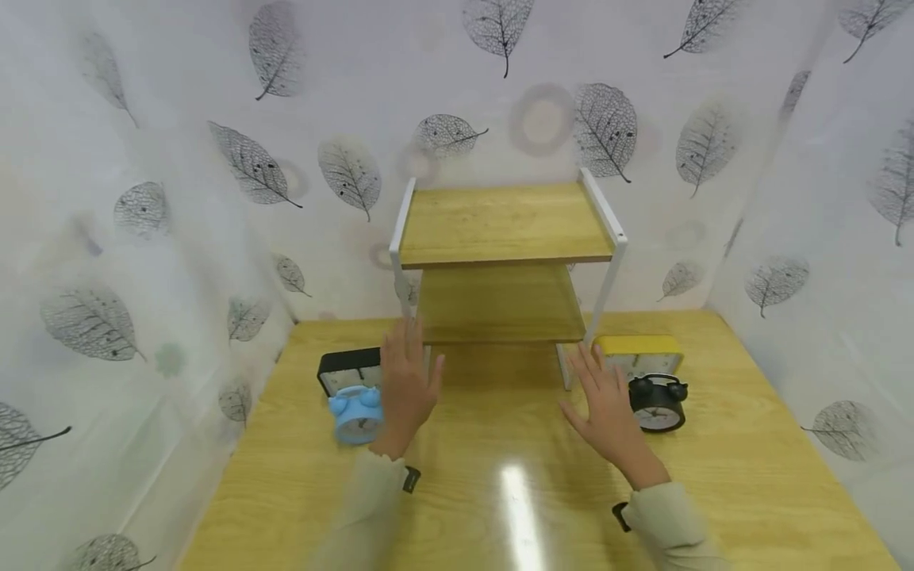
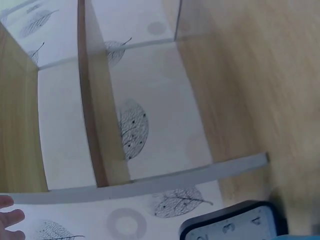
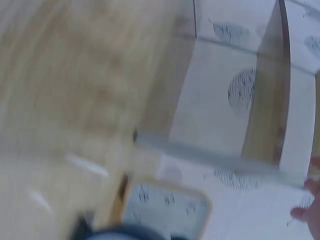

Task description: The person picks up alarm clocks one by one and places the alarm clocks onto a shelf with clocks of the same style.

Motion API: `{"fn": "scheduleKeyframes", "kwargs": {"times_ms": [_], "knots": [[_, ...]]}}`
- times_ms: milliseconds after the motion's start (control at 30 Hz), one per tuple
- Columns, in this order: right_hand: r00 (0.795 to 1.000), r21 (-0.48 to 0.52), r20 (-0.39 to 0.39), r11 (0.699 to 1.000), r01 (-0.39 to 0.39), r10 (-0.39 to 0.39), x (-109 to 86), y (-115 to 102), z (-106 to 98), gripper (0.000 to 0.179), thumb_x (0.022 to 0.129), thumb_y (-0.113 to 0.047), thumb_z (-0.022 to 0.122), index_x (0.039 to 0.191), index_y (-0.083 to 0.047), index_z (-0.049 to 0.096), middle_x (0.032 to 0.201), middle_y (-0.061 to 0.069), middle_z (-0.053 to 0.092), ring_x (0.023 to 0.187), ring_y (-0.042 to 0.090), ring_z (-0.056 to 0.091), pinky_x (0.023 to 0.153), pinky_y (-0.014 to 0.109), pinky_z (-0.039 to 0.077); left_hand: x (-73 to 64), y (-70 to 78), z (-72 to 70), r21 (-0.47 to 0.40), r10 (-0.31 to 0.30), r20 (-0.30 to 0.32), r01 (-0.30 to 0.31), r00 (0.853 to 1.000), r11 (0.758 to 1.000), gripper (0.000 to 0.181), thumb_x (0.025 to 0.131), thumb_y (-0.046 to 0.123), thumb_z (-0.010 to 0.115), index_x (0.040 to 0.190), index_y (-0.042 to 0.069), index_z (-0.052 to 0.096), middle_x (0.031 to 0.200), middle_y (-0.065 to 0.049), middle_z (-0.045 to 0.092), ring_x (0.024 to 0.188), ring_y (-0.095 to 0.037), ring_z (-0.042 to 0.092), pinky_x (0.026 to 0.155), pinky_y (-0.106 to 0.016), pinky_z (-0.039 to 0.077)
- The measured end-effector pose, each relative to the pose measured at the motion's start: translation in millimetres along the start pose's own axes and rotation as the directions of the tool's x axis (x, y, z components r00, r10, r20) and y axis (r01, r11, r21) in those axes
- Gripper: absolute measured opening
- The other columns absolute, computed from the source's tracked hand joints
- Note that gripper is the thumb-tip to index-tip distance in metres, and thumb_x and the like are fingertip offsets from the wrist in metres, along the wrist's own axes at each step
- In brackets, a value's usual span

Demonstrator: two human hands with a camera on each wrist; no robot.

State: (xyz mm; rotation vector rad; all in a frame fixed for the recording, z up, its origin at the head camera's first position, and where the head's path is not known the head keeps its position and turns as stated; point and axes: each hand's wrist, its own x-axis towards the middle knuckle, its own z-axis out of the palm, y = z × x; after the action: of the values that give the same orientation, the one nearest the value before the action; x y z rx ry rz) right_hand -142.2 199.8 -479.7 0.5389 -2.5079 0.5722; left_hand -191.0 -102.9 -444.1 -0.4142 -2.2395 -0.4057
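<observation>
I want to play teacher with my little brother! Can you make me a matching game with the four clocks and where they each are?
Things:
1. blue clock
2. yellow clock
3. boxy black clock
4. round black clock

Places, as the head view shows them:
A. right of the shelf, nearer the person
B. left of the shelf, farther from the person
C. left of the shelf, nearer the person
D. right of the shelf, farther from the person

Right pairs: 1-C, 2-D, 3-B, 4-A.
</observation>
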Motion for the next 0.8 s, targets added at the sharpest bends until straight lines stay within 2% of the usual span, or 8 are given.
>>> {"fn": "scheduleKeyframes", "kwargs": {"times_ms": [100, 167, 200, 267, 433, 500, 667, 800], "knots": [[1.000, 0.011, 0.005, 0.999, 0.030, -0.030, 5.6, 16.9, -15.1, 0.074, 0.085, -0.028, 0.069, 0.144, -0.003, 0.033, 0.143, 0.021, 0.040, 0.135, 0.037, 0.034, 0.102, 0.065, 0.029, 14.0, -8.8, -0.1, -0.022, -0.021, -0.027, 0.021, 0.999, 1.000, 0.066, 0.089, 0.023, 0.061, 0.142, -0.004, 0.033, 0.140, -0.026, 0.040, 0.124, -0.041, 0.044, 0.100, -0.055, 0.041], [0.999, 0.000, 0.015, 0.999, 0.035, -0.035, 7.3, 30.1, -24.0, 0.078, 0.075, -0.011, 0.077, 0.141, -0.002, 0.038, 0.138, 0.022, 0.047, 0.127, 0.039, 0.043, 0.099, 0.062, 0.035, 22.3, -15.0, 0.5, -0.039, -0.054, -0.025, 0.053, 0.998, 0.998, 0.068, 0.086, 0.019, 0.064, 0.141, -0.005, 0.032, 0.138, -0.026, 0.041, 0.122, -0.040, 0.045, 0.100, -0.053, 0.041], [0.999, -0.010, 0.019, 0.999, 0.037, -0.037, 7.3, 37.7, -27.8, 0.078, 0.072, -0.007, 0.078, 0.140, -0.002, 0.040, 0.134, 0.023, 0.049, 0.123, 0.041, 0.046, 0.097, 0.061, 0.037, 26.3, -18.1, 0.4, -0.045, -0.070, -0.013, 0.069, 0.997, 0.997, 0.068, 0.087, 0.019, 0.063, 0.142, -0.005, 0.032, 0.138, -0.026, 0.041, 0.121, -0.040, 0.045, 0.101, -0.052, 0.041], [0.998, -0.032, 0.028, 0.998, 0.050, -0.049, 5.5, 53.9, -34.7, 0.063, 0.083, -0.024, 0.072, 0.136, -0.003, 0.045, 0.129, 0.023, 0.054, 0.115, 0.041, 0.052, 0.094, 0.057, 0.042, 33.7, -22.9, 0.5, -0.066, -0.101, 0.005, 0.101, 0.995, 0.993, 0.067, 0.088, 0.020, 0.061, 0.142, -0.005, 0.031, 0.136, -0.026, 0.042, 0.120, -0.039, 0.046, 0.101, -0.050, 0.041], [0.997, -0.085, 0.066, 0.996, 0.033, -0.027, -5.1, 87.2, -48.9, 0.047, 0.086, -0.021, 0.069, 0.127, -0.003, 0.054, 0.118, 0.021, 0.062, 0.102, 0.038, 0.060, 0.084, 0.051, 0.050, 48.0, -29.7, 3.6, -0.124, -0.146, 0.027, 0.148, 0.989, 0.981, 0.064, 0.092, 0.019, 0.057, 0.143, -0.005, 0.027, 0.128, -0.025, 0.049, 0.113, -0.038, 0.052, 0.096, -0.048, 0.045], [0.995, -0.101, 0.101, 0.995, -0.007, 0.017, -9.4, 95.6, -53.7, 0.053, 0.075, -0.003, 0.075, 0.124, -0.002, 0.056, 0.114, 0.021, 0.064, 0.098, 0.038, 0.062, 0.079, 0.051, 0.051, 51.5, -32.0, 6.0, -0.152, -0.171, 0.037, 0.175, 0.984, 0.973, 0.060, 0.094, 0.018, 0.053, 0.144, -0.003, 0.027, 0.122, -0.024, 0.054, 0.107, -0.037, 0.055, 0.090, -0.048, 0.047], [0.963, -0.121, 0.228, 0.986, -0.115, 0.141, -18.6, 112.0, -61.9, 0.044, 0.081, -0.006, 0.070, 0.122, -0.001, 0.056, 0.111, 0.023, 0.064, 0.093, 0.038, 0.063, 0.075, 0.051, 0.052, 54.0, -34.9, 10.2, -0.248, -0.257, 0.098, 0.274, 0.961, 0.929, 0.045, 0.100, 0.018, 0.042, 0.141, -0.001, 0.036, 0.106, -0.021, 0.062, 0.092, -0.036, 0.060, 0.075, -0.049, 0.049], [0.948, -0.120, 0.275, 0.984, -0.130, 0.159, -23.1, 121.4, -64.3, 0.035, 0.083, -0.005, 0.068, 0.116, 0.001, 0.061, 0.107, 0.021, 0.066, 0.089, 0.035, 0.065, 0.074, 0.048, 0.053, 51.7, -33.1, 12.3, -0.279, -0.283, 0.139, 0.312, 0.949, 0.908, 0.032, 0.101, 0.015, 0.039, 0.125, -0.003, 0.049, 0.095, -0.018, 0.067, 0.074, -0.033, 0.061, 0.062, -0.047, 0.049]]}}
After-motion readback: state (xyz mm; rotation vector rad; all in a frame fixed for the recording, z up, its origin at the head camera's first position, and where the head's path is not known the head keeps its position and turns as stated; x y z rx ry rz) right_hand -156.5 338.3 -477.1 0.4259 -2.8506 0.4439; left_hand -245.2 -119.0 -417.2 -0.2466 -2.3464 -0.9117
